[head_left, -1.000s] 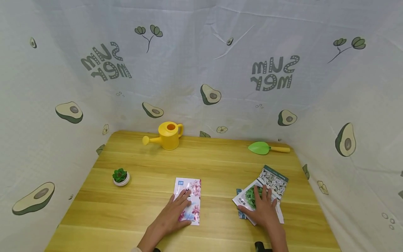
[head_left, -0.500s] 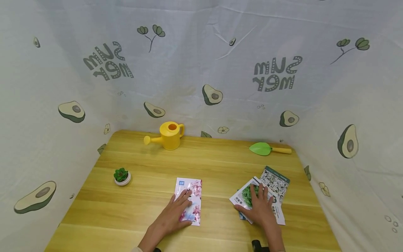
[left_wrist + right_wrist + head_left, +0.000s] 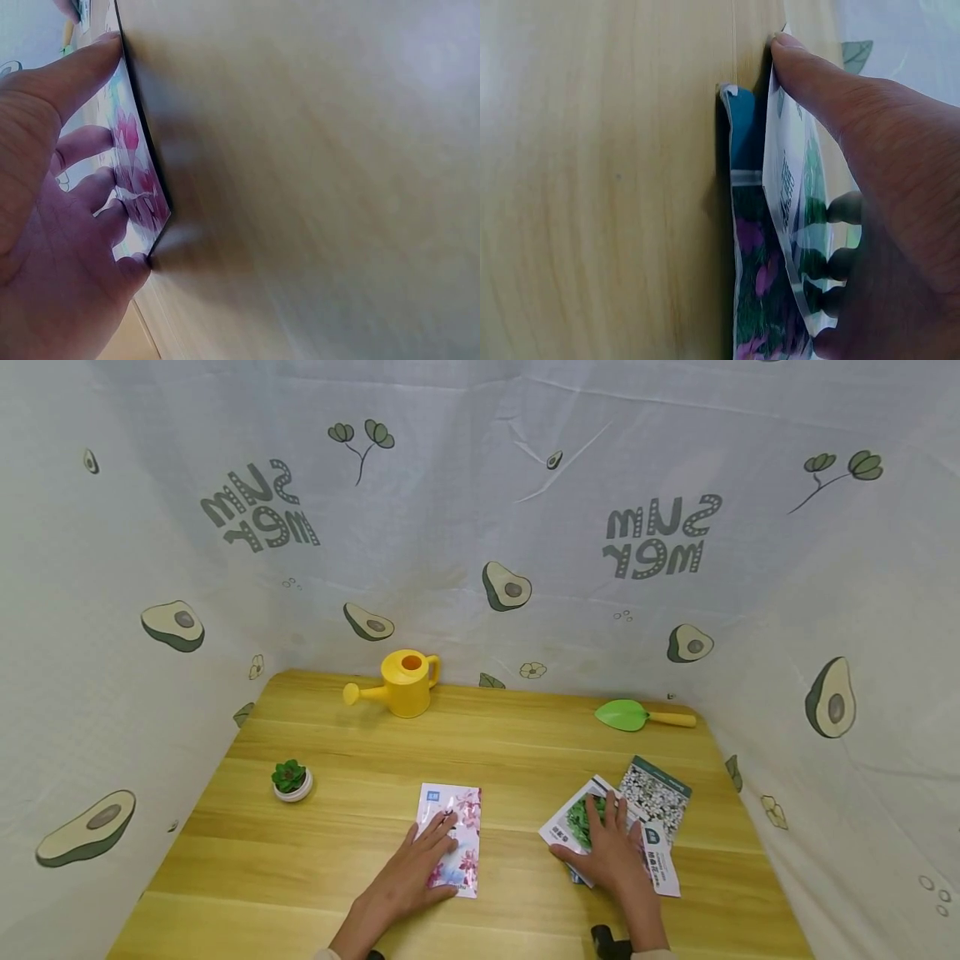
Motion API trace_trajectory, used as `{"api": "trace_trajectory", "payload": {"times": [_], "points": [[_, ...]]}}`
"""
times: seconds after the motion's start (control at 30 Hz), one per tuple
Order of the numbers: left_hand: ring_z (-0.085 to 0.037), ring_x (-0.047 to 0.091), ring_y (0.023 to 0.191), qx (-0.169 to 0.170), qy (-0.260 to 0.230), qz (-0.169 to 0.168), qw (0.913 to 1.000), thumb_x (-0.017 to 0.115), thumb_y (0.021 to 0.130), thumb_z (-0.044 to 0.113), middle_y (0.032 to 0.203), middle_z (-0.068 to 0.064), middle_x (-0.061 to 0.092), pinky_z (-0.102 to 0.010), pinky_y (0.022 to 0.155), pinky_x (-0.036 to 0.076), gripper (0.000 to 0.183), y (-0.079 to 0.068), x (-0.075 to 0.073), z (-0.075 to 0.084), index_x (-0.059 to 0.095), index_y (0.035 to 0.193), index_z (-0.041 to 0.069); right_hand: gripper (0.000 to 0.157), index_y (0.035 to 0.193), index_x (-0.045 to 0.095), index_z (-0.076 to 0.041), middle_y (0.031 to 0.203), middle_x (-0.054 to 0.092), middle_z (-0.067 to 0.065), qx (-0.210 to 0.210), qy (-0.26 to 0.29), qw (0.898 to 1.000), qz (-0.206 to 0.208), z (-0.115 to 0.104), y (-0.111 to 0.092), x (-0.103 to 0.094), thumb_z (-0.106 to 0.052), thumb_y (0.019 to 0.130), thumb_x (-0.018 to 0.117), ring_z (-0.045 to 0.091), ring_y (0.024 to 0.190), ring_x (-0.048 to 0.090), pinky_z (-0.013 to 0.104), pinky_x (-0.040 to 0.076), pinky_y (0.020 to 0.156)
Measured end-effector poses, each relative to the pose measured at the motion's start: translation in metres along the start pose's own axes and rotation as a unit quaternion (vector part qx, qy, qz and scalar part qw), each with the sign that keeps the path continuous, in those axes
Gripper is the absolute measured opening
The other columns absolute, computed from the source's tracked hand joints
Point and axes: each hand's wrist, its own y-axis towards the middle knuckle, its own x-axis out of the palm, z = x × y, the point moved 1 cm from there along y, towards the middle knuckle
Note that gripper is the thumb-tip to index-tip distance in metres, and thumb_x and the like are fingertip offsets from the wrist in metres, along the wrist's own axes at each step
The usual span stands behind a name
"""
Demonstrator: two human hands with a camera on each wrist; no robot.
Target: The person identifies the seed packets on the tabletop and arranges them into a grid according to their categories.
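My left hand (image 3: 408,870) lies spread on a white seed packet with pink flowers (image 3: 467,814), near the middle of the table. Its thumb and fingertips touch the packet's printed face in the left wrist view. On the right, my right hand (image 3: 613,857) presses with spread fingers on a white packet with a green leafy picture (image 3: 564,828), the top one of a loose pile. Beneath it are a white packet with a green logo (image 3: 664,870) and a packet with purple flowers (image 3: 757,259). A packet of white blossoms (image 3: 654,795) lies behind, its lower part covered.
A yellow watering can (image 3: 406,687) stands at the back left. Near the back right edge lies a green trowel (image 3: 624,715) with a yellow handle. A small potted succulent (image 3: 291,779) sits on the left of the wooden table (image 3: 352,835). Printed cloth (image 3: 420,527) hangs around it.
My right hand has slid leftward, taking the leafy packet with it; more of the logo packet below now shows. The left hand has stayed on the pink-flower packet.
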Motion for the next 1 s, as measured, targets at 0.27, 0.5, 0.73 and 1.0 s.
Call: {"api": "trace_trajectory", "payload": {"times": [0.27,0.5,0.73,1.0], "points": [[-0.042,0.033,0.159,-0.014,-0.001,-0.014,0.9998,0.087,0.09,0.033,0.171,-0.018,0.04,-0.07,0.124,0.026,0.061,0.001,-0.004,0.003,0.064,0.138,0.005,0.123,0.166,0.022,0.011,0.171,-0.001,0.043,-0.013,-0.01,1.0,0.004,-0.006,0.007,0.001,-0.065,0.088,0.08,0.065,0.157,-0.005,0.086,0.0,0.119],[-0.044,0.036,0.157,-0.007,0.011,-0.013,0.9998,0.089,0.089,0.032,0.169,-0.02,0.042,-0.072,0.122,0.03,0.061,0.0,-0.005,0.004,0.065,0.137,0.003,0.122,0.167,0.022,0.009,0.172,-0.002,0.041,-0.017,-0.001,1.0,-0.004,-0.012,0.009,0.002,-0.064,0.088,0.08,0.063,0.158,-0.005,0.085,-0.001,0.12],[-0.037,0.033,0.16,0.012,0.01,0.018,0.9997,0.086,0.09,0.037,0.171,-0.016,0.041,-0.07,0.123,0.027,0.061,0.0,0.007,-0.007,0.064,0.138,0.007,0.121,0.166,0.024,0.01,0.171,0.001,0.042,-0.031,-0.006,0.999,0.004,-0.016,0.011,0.002,-0.062,0.087,0.082,0.064,0.158,-0.001,0.085,0.003,0.119],[-0.037,0.032,0.161,0.014,0.012,0.013,0.9998,0.086,0.091,0.038,0.172,-0.015,0.04,-0.069,0.125,0.027,0.061,-0.001,0.008,-0.007,0.064,0.138,0.007,0.121,0.167,0.023,0.008,0.172,0.001,0.041,-0.042,-0.008,0.999,0.004,-0.021,0.015,0.004,-0.061,0.088,0.082,0.063,0.158,-0.002,0.085,0.003,0.119]]}}
